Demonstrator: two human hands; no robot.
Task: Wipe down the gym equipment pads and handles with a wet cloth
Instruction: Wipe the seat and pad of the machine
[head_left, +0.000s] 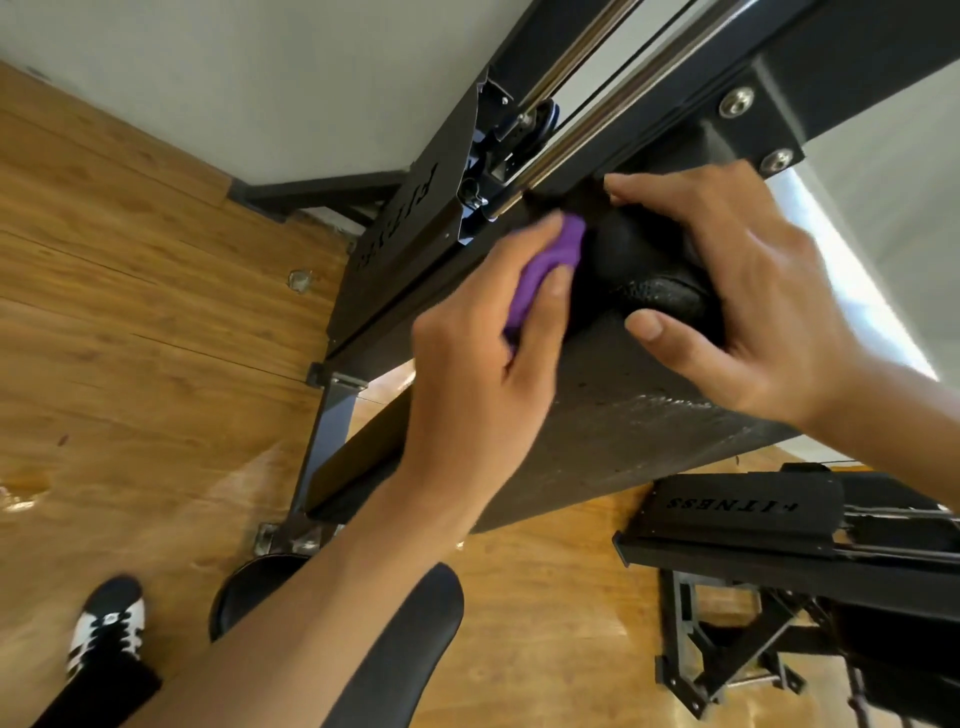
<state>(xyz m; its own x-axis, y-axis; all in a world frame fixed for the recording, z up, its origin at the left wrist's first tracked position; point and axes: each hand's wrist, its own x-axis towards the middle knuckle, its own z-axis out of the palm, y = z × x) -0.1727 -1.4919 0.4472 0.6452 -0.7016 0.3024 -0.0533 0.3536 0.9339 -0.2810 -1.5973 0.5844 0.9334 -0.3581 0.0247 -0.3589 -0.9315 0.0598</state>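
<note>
Left grip (478, 374) tight around a purple cloth (550, 254), right grip (753, 301) around a black foam pad (665, 293).

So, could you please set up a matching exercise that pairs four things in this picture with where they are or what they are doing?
Things:
1. cloth
2. right hand
3. shoe
4. upper bolt

Place or state:
A. on the wooden floor
B. grips the black foam pad
C. silver, on the black frame
D. purple, held by the left hand

Pairs: 1-D, 2-B, 3-A, 4-C.
</note>
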